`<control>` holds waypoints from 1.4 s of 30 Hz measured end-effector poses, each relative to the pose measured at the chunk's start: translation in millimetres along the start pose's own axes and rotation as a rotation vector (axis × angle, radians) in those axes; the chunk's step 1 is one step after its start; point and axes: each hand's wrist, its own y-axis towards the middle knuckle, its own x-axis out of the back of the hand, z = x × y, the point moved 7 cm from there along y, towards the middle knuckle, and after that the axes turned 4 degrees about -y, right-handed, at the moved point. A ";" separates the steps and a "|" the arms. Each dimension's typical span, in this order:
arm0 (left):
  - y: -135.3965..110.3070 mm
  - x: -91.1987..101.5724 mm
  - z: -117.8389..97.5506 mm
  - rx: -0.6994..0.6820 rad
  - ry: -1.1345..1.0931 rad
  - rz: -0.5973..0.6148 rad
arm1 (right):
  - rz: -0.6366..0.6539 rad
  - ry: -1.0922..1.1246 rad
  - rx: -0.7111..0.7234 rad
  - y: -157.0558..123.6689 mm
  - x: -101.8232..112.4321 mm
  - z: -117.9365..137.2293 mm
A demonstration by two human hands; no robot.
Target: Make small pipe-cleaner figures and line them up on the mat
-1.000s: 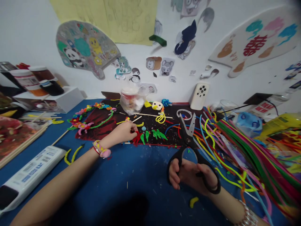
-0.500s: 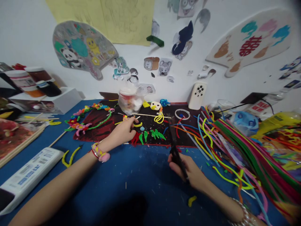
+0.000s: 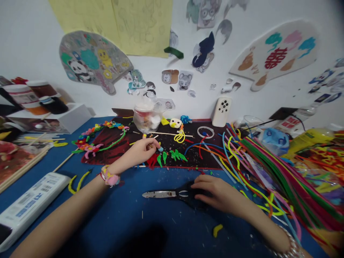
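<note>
My left hand (image 3: 142,149) is over the dark mat, its thumb and fingers closed in a pinch. A sliver of yellow shows between the fingertips, too small to name. Just beyond them sits a small light blue ball (image 3: 160,149), with red fuzzy pieces (image 3: 152,161) and green leaf-shaped pieces (image 3: 164,157) close by. My right hand (image 3: 215,191) rests around the black handles of a pair of scissors (image 3: 163,194). These lie flat on the blue table with the blades pointing left.
Many coloured pipe cleaners (image 3: 285,175) spread over the right side. A dark mat (image 3: 107,147) bears a flower garland (image 3: 92,138), a thin stick (image 3: 172,134) and a clear ring (image 3: 205,132). A white phone (image 3: 221,111) leans on the wall. At left lies a white box-like bar (image 3: 32,204).
My right hand has brought the scissors down from pointing away over the mat to lying flat, blades left. My left fingers have closed at the yellow piece near the blue ball.
</note>
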 end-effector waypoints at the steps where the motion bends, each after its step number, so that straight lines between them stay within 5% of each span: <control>1: 0.0 -0.9 -0.9 -0.002 0.000 0.012 | -0.046 0.002 -0.010 -0.4 7.2 -4.5; 3: 0.2 -1.4 -2.3 0.000 0.012 0.028 | -0.175 -0.063 -0.108 -2.5 25.7 -25.8; 5: 0.4 -0.7 -3.3 0.004 0.024 0.035 | -0.309 -0.251 -0.363 -9.3 46.8 -63.5; 8: 0.0 -0.4 -5.9 0.001 0.018 0.045 | -0.268 -0.563 -0.694 -18.0 61.7 -117.2; 14: -2.2 -3.6 -9.8 0.000 0.012 0.086 | -0.308 -0.619 -0.776 -10.2 65.4 -149.0; 20: -3.0 -5.5 -10.7 0.003 0.042 0.095 | -0.509 -0.640 -0.820 -6.5 95.3 -120.3; 24: -4.4 -7.7 -14.4 0.014 0.017 0.115 | -0.780 -0.555 -0.711 -5.2 120.5 -88.4; 27: -6.1 -13.3 -20.6 0.014 -0.029 0.161 | -0.860 -0.430 -0.525 0.1 123.2 -65.1; 36: -33.1 -68.2 -52.2 0.003 -0.291 0.354 | -0.347 -0.151 -0.134 22.9 35.5 18.5; 42: -38.3 -67.7 -55.8 -0.125 -0.014 0.309 | -0.313 0.050 -0.085 12.5 5.6 23.2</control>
